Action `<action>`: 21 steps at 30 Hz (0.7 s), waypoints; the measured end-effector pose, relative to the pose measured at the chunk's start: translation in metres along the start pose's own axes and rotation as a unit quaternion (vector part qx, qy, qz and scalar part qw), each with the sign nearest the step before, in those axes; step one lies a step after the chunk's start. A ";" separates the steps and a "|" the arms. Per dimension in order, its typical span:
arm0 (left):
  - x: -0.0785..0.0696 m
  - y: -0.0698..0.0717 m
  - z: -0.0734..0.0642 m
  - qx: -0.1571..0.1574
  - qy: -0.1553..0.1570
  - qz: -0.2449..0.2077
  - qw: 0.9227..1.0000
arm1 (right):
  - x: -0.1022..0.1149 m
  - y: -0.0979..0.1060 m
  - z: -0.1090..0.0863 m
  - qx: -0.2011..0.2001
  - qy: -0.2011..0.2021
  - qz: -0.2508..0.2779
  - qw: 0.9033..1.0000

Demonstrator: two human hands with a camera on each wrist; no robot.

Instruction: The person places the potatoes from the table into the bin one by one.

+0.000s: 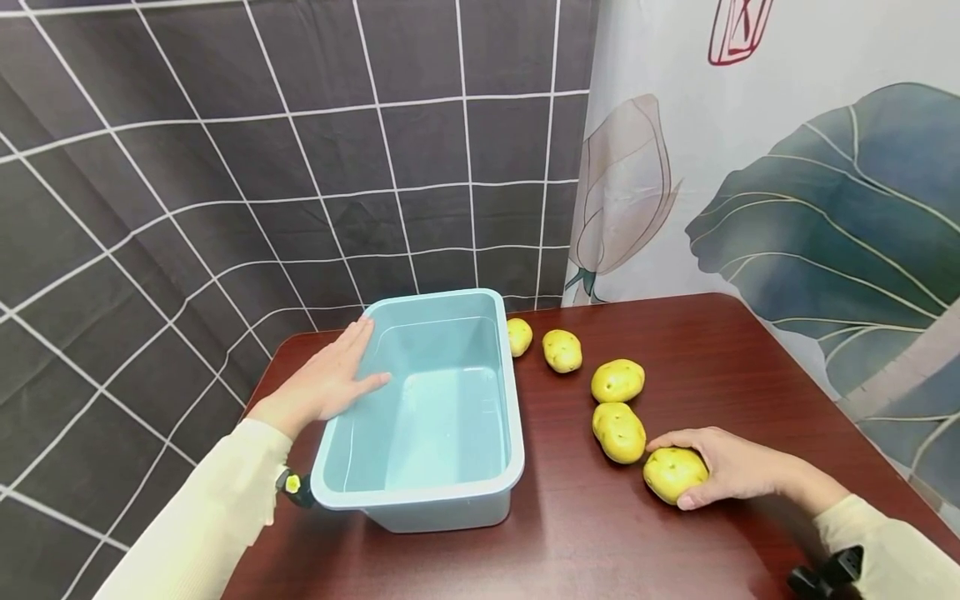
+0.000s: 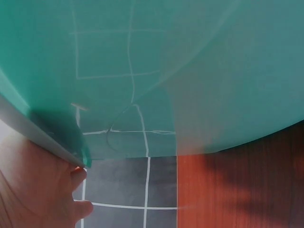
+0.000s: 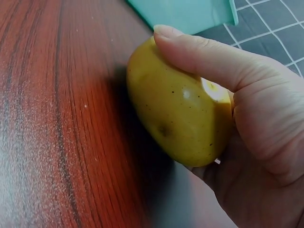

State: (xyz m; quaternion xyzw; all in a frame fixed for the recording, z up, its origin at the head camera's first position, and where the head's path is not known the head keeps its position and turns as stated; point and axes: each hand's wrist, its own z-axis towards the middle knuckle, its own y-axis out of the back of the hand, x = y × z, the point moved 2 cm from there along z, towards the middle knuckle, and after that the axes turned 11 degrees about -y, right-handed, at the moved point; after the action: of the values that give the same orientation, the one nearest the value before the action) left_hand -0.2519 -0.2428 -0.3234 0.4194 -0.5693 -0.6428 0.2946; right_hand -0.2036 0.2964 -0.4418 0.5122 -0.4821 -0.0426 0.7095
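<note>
Head, L hand: fingers straight on tub, left rim.
Head, R hand: grips potato R of tub; 4 other potatoes on tbl btwn.
L wrist, tub: wall fills top, hand at rim.
R wrist, potato: btwn thumb & fingers, nr tbl.

Potato I hold: yellow, dark-specked; other potatoes yellow. Basin pale blue. Table red-brown, streaky-grained. My sleeves cream. Grey backdrop, white grid; white cloth, blue-green leaf.
</note>
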 end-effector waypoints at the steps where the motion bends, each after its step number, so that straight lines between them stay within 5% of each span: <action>1: 0.000 0.000 0.000 -0.001 -0.001 0.000 1.000 | 0.000 0.000 0.001 -0.001 -0.004 0.000 1.000; 21: -0.003 -0.001 0.000 0.002 0.003 0.010 1.000 | 0.027 0.037 0.014 -0.059 -0.048 -0.044 0.996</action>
State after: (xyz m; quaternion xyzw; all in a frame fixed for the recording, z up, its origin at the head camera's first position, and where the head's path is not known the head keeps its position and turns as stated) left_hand -0.2500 -0.2403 -0.3235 0.4159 -0.5741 -0.6373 0.3021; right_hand -0.2159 0.2891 -0.3964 0.4873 -0.4893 -0.1267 0.7121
